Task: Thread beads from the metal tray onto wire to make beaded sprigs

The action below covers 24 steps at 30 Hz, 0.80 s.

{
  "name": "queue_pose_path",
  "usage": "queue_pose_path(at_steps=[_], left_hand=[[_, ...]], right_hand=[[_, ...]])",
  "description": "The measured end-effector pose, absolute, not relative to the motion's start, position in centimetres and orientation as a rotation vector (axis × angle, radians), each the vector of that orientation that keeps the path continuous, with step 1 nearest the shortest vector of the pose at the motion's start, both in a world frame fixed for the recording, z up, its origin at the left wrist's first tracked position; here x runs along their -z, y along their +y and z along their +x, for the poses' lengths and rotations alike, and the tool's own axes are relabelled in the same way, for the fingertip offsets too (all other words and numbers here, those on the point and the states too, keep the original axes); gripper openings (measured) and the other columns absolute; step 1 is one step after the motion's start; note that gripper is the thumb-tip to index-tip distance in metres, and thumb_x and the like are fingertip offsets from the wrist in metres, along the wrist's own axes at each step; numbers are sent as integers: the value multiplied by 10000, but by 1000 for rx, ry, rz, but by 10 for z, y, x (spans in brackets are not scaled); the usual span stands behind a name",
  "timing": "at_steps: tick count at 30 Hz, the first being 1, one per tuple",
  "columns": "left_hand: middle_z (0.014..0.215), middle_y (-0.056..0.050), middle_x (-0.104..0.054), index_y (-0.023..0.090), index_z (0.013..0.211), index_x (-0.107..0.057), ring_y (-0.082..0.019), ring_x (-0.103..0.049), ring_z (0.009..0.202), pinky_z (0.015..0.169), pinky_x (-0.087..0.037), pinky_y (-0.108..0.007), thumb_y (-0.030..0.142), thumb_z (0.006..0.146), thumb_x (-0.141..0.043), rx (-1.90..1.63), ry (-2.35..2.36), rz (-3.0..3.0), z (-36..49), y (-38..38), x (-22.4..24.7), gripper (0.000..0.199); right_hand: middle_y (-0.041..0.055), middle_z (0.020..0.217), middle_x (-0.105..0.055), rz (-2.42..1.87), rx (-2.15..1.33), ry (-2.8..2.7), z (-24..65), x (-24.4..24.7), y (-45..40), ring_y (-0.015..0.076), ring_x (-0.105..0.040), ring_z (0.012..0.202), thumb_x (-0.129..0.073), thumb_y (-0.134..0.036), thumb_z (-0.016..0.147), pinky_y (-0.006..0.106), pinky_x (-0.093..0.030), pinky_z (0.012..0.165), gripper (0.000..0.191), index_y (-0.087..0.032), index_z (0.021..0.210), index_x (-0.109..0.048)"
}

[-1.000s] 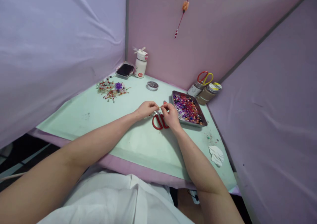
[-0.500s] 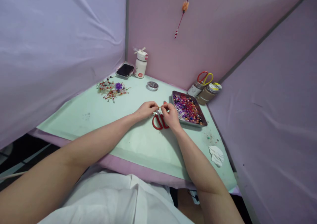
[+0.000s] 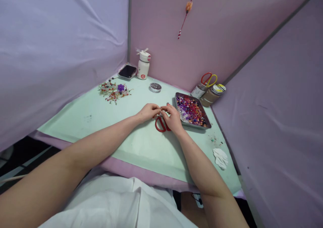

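Fingertips meet above the middle of the table, where my left hand (image 3: 149,112) and my right hand (image 3: 173,117) both pinch at one spot. What sits between them is too small to make out. Under my hands lies a pair of scissors with red handles (image 3: 159,124), partly covered by my right hand. Just right of my right hand stands a dark metal tray (image 3: 196,128) holding purple, clear, orange and dark beads (image 3: 187,110) with red and yellow cords among them.
A pile of beaded strings (image 3: 113,91) lies at left. Behind stand a phone (image 3: 128,71), a white bottle (image 3: 143,66) and a small round dish (image 3: 155,87). A can with scissors (image 3: 199,90) and a jar (image 3: 213,95) lean near the tray. Crumpled white tissue (image 3: 220,158) lies right.
My right hand has shifted slightly left, and its fingers have straightened somewhat. Its fingertips now meet those of my left hand, which has barely moved.
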<state>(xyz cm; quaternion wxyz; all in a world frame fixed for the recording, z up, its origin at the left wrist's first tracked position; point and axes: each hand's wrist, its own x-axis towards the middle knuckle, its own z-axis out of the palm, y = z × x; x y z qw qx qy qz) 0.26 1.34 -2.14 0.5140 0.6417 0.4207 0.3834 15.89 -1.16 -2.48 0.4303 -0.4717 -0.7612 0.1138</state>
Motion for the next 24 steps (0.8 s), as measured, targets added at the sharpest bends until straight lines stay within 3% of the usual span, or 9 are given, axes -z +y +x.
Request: queue_pose_path(at_steps=[8,12,16,24], left_hand=[[538,10,-545,128,731,-644,-103,-479,477,505,-372,-234,236,755,-523,-812,1054,1731,-2,20,23,164],[671,-9,-634,147,774,-673,-130,-547,621,624,-410,-249,232,768,-495,-829,1092,2027,-2,18,20,197],[772,-28,-679,151,780,-683,-147,-571,729,697,-416,-254,196,766,-473,-863,1111,2182,-1,19,22,215],[772,-44,-681,149,795,-692,-159,-574,728,721,-430,-278,194,763,-477,-914,1202,2183,0,22,27,222]], right_hand=[[30,767,-627,-1237,-120,-1985,160,25,-12,178,-558,769,-521,-246,852,327,-441,768,133,-200,777,-621],[14,708,-584,-1306,-79,-1954,158,26,-12,167,-521,714,-518,-198,782,302,-416,719,80,-196,709,-549],[2,669,-550,-1401,-133,-1923,157,28,-11,164,-500,680,-520,-203,720,286,-391,669,44,-203,678,-505],[-12,627,-535,-1519,-279,-1832,154,26,-12,151,-487,632,-510,-234,692,268,-361,621,59,-208,643,-492]])
